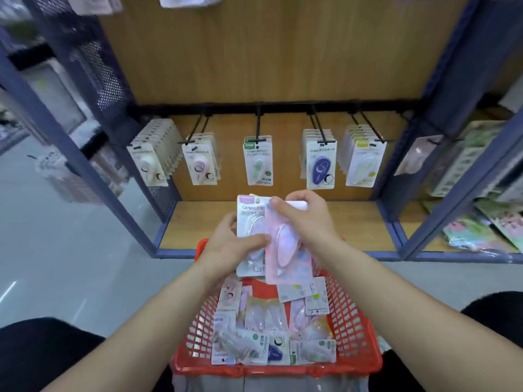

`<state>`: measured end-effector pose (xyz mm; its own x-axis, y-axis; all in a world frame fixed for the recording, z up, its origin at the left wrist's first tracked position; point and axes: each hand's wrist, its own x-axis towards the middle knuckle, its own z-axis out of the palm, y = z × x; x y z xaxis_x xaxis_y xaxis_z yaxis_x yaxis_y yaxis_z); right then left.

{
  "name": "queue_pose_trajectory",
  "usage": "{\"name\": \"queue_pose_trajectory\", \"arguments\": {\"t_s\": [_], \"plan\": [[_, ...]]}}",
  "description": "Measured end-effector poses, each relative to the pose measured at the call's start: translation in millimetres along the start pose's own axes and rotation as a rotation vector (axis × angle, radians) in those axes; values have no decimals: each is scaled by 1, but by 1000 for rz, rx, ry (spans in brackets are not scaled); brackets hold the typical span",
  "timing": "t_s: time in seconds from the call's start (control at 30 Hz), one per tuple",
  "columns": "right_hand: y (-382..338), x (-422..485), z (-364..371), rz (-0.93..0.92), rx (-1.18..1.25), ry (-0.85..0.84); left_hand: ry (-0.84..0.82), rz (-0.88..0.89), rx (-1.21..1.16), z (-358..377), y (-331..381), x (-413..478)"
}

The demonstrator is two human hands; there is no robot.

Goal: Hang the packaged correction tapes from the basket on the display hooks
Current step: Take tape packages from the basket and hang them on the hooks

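A red mesh basket (351,329) stands in front of me with several packaged correction tapes (263,335) lying loose inside. Above it, my left hand (229,247) grips a small stack of packs, the front one white (247,222). My right hand (305,219) pinches the top edge of a pink pack (285,250) that overlaps the stack. Behind them a black rail carries display hooks (258,128), each hung with tape packs: white, pink (199,162), green (259,162), purple (321,165) and yellow (365,162).
A wooden shelf board (353,222) lies under the hooks, framed by blue metal uprights (79,154). More packaged stationery (486,222) sits in the bay at the right. Grey floor (56,250) spreads to the left. My dark-clothed knees flank the basket.
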<state>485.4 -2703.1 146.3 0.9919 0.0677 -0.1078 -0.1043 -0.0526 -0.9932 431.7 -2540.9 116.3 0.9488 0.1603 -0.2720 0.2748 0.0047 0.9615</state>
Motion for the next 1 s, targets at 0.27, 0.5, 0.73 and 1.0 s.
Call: {"name": "queue_pose_trajectory", "arguments": {"t_s": [0.27, 0.5, 0.73, 1.0], "plan": [[-12, -37, -15, -2, 91, -229, 86, 93, -88, -16, 40, -18], [-25, -40, -39, -179, 203, 6, 130, 171, -92, 30, 66, -30], [-64, -30, -98, -218, 281, 240, 47, 225, -62, 74, 123, -28], [-154, 34, -197, -354, 198, 401, -55, 407, 31, 149, 225, 5]]}}
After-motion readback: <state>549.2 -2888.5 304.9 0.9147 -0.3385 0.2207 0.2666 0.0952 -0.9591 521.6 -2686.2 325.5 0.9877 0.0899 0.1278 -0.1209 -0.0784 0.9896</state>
